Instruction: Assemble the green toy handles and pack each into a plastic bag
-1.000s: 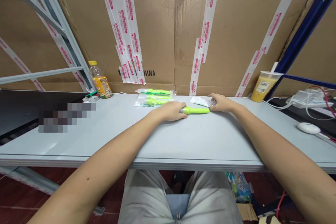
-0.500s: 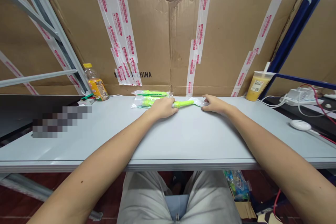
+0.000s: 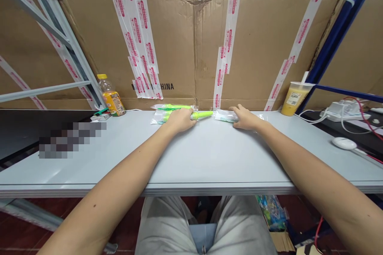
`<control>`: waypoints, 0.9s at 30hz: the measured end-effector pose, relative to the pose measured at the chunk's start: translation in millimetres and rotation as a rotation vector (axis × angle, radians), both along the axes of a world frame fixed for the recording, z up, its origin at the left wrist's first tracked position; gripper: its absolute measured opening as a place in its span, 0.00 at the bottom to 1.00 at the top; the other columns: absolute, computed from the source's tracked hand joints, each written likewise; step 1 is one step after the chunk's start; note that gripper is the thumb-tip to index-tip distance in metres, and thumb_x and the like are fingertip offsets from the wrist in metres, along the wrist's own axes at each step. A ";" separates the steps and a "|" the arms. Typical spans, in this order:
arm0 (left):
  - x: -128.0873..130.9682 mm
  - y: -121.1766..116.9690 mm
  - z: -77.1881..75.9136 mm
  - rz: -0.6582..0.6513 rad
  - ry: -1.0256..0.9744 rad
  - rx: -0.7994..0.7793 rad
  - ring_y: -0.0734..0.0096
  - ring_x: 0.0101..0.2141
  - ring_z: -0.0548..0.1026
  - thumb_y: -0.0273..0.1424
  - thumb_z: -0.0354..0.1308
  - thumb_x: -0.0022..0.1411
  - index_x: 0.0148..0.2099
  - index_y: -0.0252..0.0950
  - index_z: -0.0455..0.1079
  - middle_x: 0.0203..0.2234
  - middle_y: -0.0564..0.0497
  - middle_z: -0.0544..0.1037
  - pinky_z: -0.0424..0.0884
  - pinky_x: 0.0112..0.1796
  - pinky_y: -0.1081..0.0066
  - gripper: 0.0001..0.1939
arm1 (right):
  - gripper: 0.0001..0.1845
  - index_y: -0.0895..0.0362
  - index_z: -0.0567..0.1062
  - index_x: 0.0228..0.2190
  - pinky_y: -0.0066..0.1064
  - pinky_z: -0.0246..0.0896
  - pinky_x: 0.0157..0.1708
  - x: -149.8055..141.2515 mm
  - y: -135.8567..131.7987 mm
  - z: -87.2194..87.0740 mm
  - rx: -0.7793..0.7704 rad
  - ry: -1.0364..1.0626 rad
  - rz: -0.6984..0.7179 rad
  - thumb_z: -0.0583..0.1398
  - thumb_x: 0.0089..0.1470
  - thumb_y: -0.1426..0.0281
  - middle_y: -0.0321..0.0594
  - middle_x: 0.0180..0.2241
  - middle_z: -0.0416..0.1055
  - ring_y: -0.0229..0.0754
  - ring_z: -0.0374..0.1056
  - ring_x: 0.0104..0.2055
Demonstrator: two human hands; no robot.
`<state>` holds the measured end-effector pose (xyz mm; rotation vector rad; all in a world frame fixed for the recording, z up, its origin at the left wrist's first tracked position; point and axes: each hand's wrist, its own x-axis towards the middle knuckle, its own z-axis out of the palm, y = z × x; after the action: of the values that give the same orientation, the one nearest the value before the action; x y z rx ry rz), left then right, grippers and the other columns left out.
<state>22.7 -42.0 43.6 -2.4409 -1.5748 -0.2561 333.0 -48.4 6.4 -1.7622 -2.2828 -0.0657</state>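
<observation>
My left hand [image 3: 180,120] is closed around a lime-green stick-shaped item [image 3: 202,115], whose tapered end points right. Its other end is partly covered by my fingers, so its exact kind is unclear. Beside and behind that hand lie similar lime-green items in clear wrappers [image 3: 172,106], partly hidden. To the right, my right hand [image 3: 245,118] has its thumb and fingers on a clear plastic bag [image 3: 226,116]. The bag lies close to the green tip, and another bit of clear film shows past the right hand.
A tall cardboard sheet [image 3: 254,48] stands along the table's back edge. An orange-labelled bottle [image 3: 113,99] is at the left. To the right are a cup of yellow drink [image 3: 296,97], a white mouse [image 3: 344,143] and a power strip [image 3: 341,110] with cables.
My left hand and the green item have shifted left, away from my right hand. More of the clear bag now shows, spread flatter between the green tip and my right hand.
</observation>
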 end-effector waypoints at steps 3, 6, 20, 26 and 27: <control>-0.1 0.9 -1.7 -0.020 0.005 0.020 0.49 0.43 0.78 0.40 0.55 0.60 0.46 0.38 0.71 0.44 0.41 0.80 0.70 0.39 0.61 0.16 | 0.42 0.57 0.58 0.64 0.45 0.60 0.52 -0.8 0.2 -0.3 0.025 -0.027 0.001 0.63 0.50 0.67 0.55 0.56 0.59 0.58 0.65 0.53; -0.4 3.3 -3.8 -0.043 0.015 0.044 0.48 0.45 0.77 0.38 0.57 0.59 0.50 0.39 0.70 0.45 0.41 0.79 0.70 0.39 0.61 0.18 | 0.40 0.57 0.59 0.63 0.45 0.60 0.52 -1.9 -0.4 0.9 0.067 -0.052 0.033 0.63 0.50 0.67 0.54 0.54 0.60 0.58 0.64 0.53; -19.8 15.3 -0.1 -0.175 -0.021 0.054 0.51 0.40 0.77 0.39 0.62 0.59 0.55 0.45 0.65 0.40 0.46 0.80 0.62 0.34 0.67 0.22 | 0.39 0.58 0.59 0.62 0.44 0.59 0.50 -5.7 -1.2 2.8 0.195 -0.160 0.115 0.61 0.49 0.72 0.54 0.50 0.64 0.57 0.64 0.51; -17.2 14.7 -1.8 -0.219 -0.168 -0.032 0.53 0.39 0.76 0.48 0.60 0.58 0.54 0.46 0.68 0.40 0.48 0.80 0.63 0.36 0.67 0.24 | 0.42 0.61 0.56 0.64 0.45 0.57 0.51 -15.6 -4.3 1.8 0.230 -0.184 0.157 0.60 0.48 0.73 0.55 0.51 0.66 0.57 0.63 0.54; -16.1 14.6 -2.5 -0.228 -0.186 -0.037 0.54 0.40 0.76 0.48 0.59 0.59 0.53 0.44 0.69 0.41 0.47 0.80 0.63 0.36 0.67 0.23 | 0.43 0.61 0.56 0.64 0.45 0.57 0.52 -16.8 -5.0 1.9 0.235 -0.181 0.158 0.60 0.48 0.72 0.55 0.52 0.66 0.57 0.62 0.54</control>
<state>6.6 -27.4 41.1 -2.6948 -1.3772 -0.5112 316.2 -53.4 8.3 -1.5079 -2.4152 -0.4617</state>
